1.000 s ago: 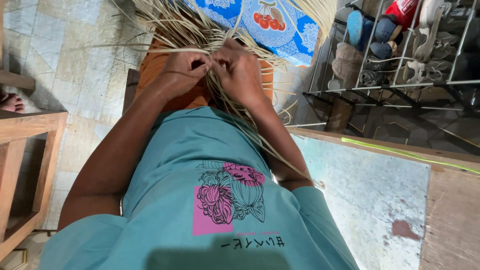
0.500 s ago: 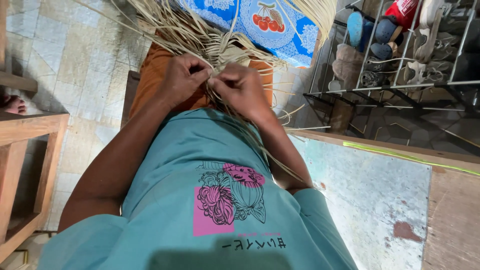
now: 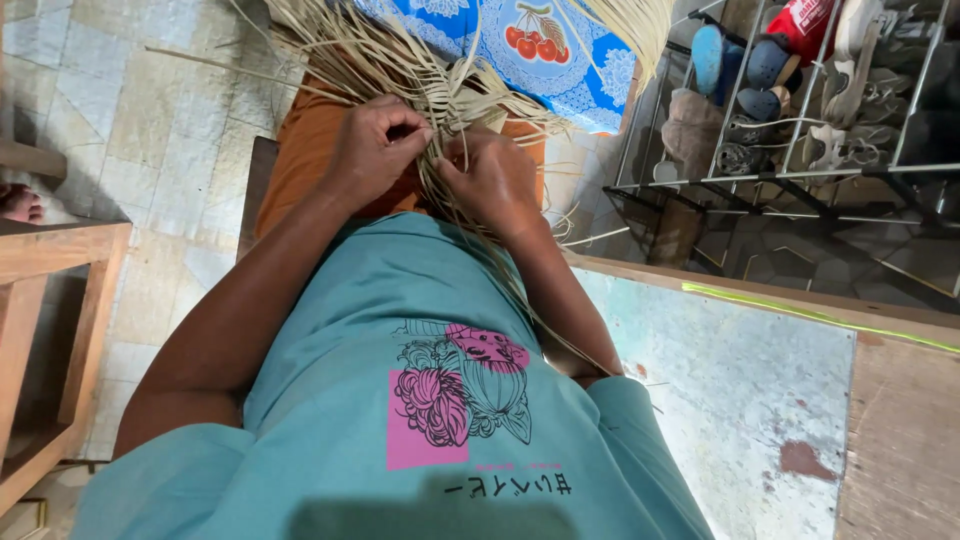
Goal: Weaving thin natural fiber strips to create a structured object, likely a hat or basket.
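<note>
The left hand (image 3: 375, 145) and the right hand (image 3: 495, 175) are both closed, pinching pale straw strips (image 3: 440, 95) over the lap, in front of a blue cloth (image 3: 555, 55).

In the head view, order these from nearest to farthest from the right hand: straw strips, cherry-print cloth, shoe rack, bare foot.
1. straw strips: touching the right hand.
2. cherry-print cloth: just above.
3. shoe rack: far right.
4. bare foot: left edge.

Soft, even daylight fills the scene without glare; the metal shoe rack (image 3: 800, 120) sits in dimmer shade, and edges perhaps bend slightly from the wide lens.
</note>
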